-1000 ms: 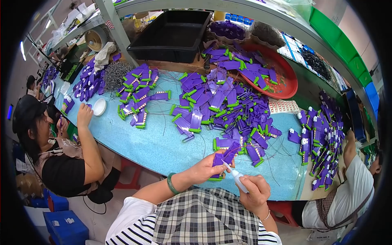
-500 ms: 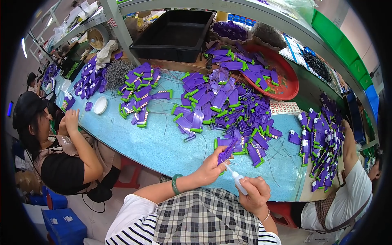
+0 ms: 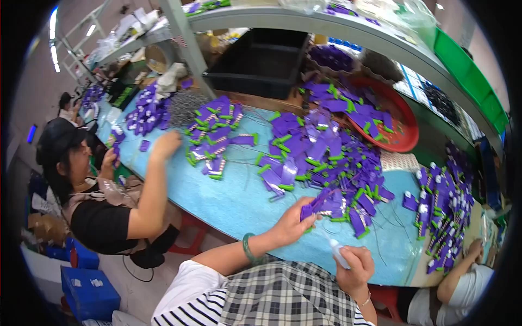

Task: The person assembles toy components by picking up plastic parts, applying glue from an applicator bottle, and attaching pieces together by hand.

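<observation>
My left hand [image 3: 293, 224], a green bangle on its wrist, pinches a purple plastic part [image 3: 309, 211] above the blue table mat. In my right hand [image 3: 357, 267] is a small white squeeze bottle [image 3: 340, 253] with a thin nozzle. The nozzle points up and left toward the purple part, with a gap between them. Just beyond my left hand spreads a big heap of purple parts with green ends [image 3: 326, 146]; thin dark wires stick out from it.
A red basin [image 3: 409, 142] with more parts stands behind the heap, beside a black tray [image 3: 255, 76]. More purple parts [image 3: 446, 212] lie at the right. Co-workers sit left and right; the left one's arm [image 3: 155, 168] reaches over the table. A shelf frame [image 3: 326, 22] crosses above.
The bottle's nozzle has drawn back from the purple part. The left co-worker's arm has stretched out onto the table, and the right co-worker's arm has come down. The whole view has shifted.
</observation>
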The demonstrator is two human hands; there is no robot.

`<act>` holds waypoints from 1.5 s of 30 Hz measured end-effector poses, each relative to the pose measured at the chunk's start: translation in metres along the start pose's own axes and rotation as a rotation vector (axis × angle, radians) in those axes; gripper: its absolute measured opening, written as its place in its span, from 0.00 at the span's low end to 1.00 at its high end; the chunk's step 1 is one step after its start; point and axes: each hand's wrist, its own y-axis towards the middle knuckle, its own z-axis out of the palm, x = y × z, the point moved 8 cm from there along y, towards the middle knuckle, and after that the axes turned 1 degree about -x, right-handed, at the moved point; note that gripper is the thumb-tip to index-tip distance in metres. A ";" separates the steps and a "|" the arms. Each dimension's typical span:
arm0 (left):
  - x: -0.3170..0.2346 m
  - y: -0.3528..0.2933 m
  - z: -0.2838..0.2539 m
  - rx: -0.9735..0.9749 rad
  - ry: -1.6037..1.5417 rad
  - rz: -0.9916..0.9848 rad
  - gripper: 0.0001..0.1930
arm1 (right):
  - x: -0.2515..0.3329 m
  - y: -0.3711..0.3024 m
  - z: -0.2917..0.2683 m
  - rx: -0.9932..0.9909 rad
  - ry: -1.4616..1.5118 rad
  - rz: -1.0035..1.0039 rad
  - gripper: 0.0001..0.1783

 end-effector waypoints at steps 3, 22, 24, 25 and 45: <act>-0.007 0.026 -0.081 -0.261 0.027 0.070 0.21 | 0.000 -0.002 -0.008 -0.026 -0.004 -0.008 0.21; -0.070 0.064 -0.091 -0.279 0.995 0.418 0.13 | -0.016 -0.010 -0.018 -0.068 -0.014 0.065 0.22; -0.054 0.052 -0.010 0.022 1.073 0.576 0.13 | -0.012 -0.013 -0.022 -0.080 -0.008 0.044 0.22; -0.051 0.049 0.027 0.172 1.146 0.526 0.15 | -0.012 -0.014 -0.025 -0.082 -0.018 0.051 0.22; -0.029 0.044 0.080 0.225 0.692 0.377 0.11 | -0.018 -0.041 -0.059 -0.225 -0.017 0.054 0.23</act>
